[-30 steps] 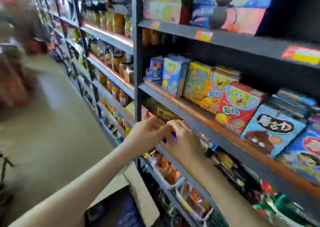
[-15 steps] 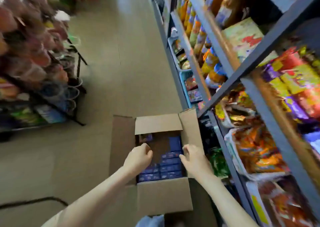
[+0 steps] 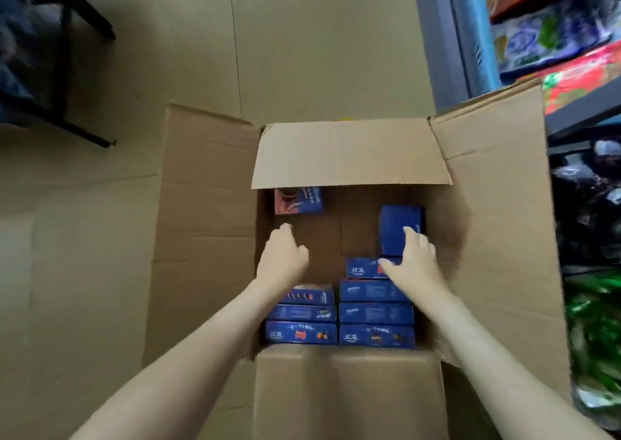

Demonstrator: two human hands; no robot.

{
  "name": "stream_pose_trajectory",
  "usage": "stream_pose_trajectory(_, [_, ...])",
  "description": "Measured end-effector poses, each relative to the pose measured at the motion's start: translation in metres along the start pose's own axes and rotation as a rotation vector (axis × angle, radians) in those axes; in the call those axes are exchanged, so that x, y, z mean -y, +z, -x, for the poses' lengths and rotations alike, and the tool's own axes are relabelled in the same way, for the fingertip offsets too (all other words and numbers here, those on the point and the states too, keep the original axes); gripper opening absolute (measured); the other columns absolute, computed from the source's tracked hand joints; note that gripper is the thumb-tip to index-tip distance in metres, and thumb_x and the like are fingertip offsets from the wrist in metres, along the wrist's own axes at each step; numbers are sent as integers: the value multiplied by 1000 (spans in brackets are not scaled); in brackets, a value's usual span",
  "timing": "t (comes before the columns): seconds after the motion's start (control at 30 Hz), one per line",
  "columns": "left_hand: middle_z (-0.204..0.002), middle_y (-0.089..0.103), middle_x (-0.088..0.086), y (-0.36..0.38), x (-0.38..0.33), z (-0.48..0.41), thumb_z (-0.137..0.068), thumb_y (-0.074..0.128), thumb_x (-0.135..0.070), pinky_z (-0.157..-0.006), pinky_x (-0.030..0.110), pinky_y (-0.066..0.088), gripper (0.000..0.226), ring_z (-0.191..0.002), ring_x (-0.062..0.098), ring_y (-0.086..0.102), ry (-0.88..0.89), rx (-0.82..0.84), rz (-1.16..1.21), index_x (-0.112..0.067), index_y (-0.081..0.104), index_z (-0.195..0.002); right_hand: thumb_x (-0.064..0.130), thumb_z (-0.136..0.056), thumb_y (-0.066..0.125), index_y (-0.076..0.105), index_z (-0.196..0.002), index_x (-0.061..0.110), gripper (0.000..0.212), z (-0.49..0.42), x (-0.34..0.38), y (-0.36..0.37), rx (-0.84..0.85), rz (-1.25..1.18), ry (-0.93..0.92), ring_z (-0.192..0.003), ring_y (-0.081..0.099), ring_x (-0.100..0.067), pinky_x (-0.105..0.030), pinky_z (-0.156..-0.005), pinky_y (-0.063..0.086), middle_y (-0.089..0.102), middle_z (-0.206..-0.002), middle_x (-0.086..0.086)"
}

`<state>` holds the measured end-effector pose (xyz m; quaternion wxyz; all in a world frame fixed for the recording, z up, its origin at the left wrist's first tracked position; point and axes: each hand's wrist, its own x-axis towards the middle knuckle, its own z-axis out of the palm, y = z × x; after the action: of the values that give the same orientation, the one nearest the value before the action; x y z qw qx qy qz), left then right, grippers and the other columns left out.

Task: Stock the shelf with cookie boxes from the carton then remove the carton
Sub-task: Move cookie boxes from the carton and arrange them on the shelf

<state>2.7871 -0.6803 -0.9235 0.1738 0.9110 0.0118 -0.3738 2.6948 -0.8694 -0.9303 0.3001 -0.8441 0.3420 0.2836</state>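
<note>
An open brown carton (image 3: 208, 238) stands on the floor with its four flaps spread. Inside lie several blue cookie boxes (image 3: 374, 313) stacked on edge in two rows at the near side. One blue box (image 3: 396, 224) lies flat at the right, and a pink and blue box (image 3: 298, 200) lies at the far left corner. My left hand (image 3: 282, 258) hovers inside the carton over bare cardboard, fingers loosely curled, holding nothing. My right hand (image 3: 411, 261) rests with spread fingers on the flat blue box and the topmost box of the right row.
The shelf unit (image 3: 447, 36) runs along the right, its low shelves full of coloured snack bags (image 3: 584, 80). A black display stand's legs (image 3: 74, 69) reach in at the upper left. Beige floor (image 3: 302, 36) lies beyond the carton.
My view swung from the shelf down to the carton. Both hands left the shelf and now reach inside the carton, the right one onto the blue boxes.
</note>
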Motion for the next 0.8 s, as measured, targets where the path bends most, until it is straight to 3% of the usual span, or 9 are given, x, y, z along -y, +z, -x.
stream_pose_trajectory(0.1, [-152, 19, 15, 32, 8, -58, -82, 55, -8, -103, 38, 41, 81, -131, 33, 35, 42, -45, -18, -12, 10, -150, 34, -90, 61, 17, -150, 10, 78, -60, 6, 33, 35, 17, -52, -142, 20, -29, -39, -112, 26, 24, -153, -13])
stream_pose_trajectory(0.17, [-158, 0, 10, 45, 12, -92, -79, 58, -7, -114, 35, 28, 95, -142, 31, 17, 9, -71, 43, -13, -3, -151, 35, -91, 60, 14, -152, 15, 79, -90, 17, 55, 84, -40, -67, -144, 17, -28, -38, -114, 24, 19, -156, -12])
stream_pose_trajectory(0.23, [-156, 6, 15, 54, 13, -118, -78, 60, -8, -116, 35, 19, 96, -141, 34, 15, -18, -131, 147, -9, -3, -151, 37, -89, 62, 12, -153, 19, 83, -111, 30, 75, 132, -169, -96, -145, 17, -25, -37, -115, 22, 15, -158, -7])
stream_pose_trajectory(0.33, [-134, 41, 19, 69, 20, -134, -79, 59, -7, -101, 32, 33, 74, -121, 36, 41, 9, -289, 388, -6, 26, -145, 38, -87, 66, 7, -153, 21, 91, -136, 51, 97, 201, -605, -74, -143, 22, -21, -29, -109, 23, 21, -157, -2])
stream_pose_trajectory(0.43, [-123, 54, 7, 86, 18, -121, -89, 51, -12, -93, 29, 46, 38, -112, 29, 57, -7, -139, 576, -11, 53, -127, 36, -87, 65, 17, -152, 22, 82, -145, 74, 109, 203, -849, -34, -135, 36, -21, -24, -97, 28, 34, -151, -2])
stream_pose_trajectory(0.53, [-141, 46, 5, 90, -2, -102, -98, 37, -19, -107, 29, 35, 40, -130, 21, 46, -110, 60, 549, -15, 48, -137, 35, -91, 59, 36, -143, 27, 57, -129, 86, 114, 301, -909, -28, -122, 47, -19, -22, -86, 40, 41, -145, -3])
stream_pose_trajectory(0.6, [-145, 42, 9, 76, -7, -94, -98, 39, -19, -101, 30, 40, 44, -128, 23, 48, -251, 103, 610, -12, 40, -142, 37, -90, 60, 30, -146, 30, 63, -117, 86, 105, 349, -893, 66, -128, 42, -23, -31, -92, 41, 37, -148, -3])
stream_pose_trajectory(0.7, [-138, 43, 14, 43, -3, -100, -91, 47, -15, -92, 36, 49, 48, -119, 31, 51, -357, -7, 600, -6, 36, -136, 36, -89, 63, 12, -153, 24, 83, -117, 66, 76, 284, -758, 200, -140, 28, -29, -41, -110, 28, 23, -156, -7])
stream_pose_trajectory(0.8, [-135, 44, 16, 17, -5, -122, -87, 53, -15, -99, 38, 41, 53, -126, 35, 43, -292, -153, 612, -3, 35, -134, 41, -87, 64, 18, -152, 23, 82, -133, 48, 59, 263, -783, 195, -139, 31, -28, -40, -114, 25, 28, -155, -6])
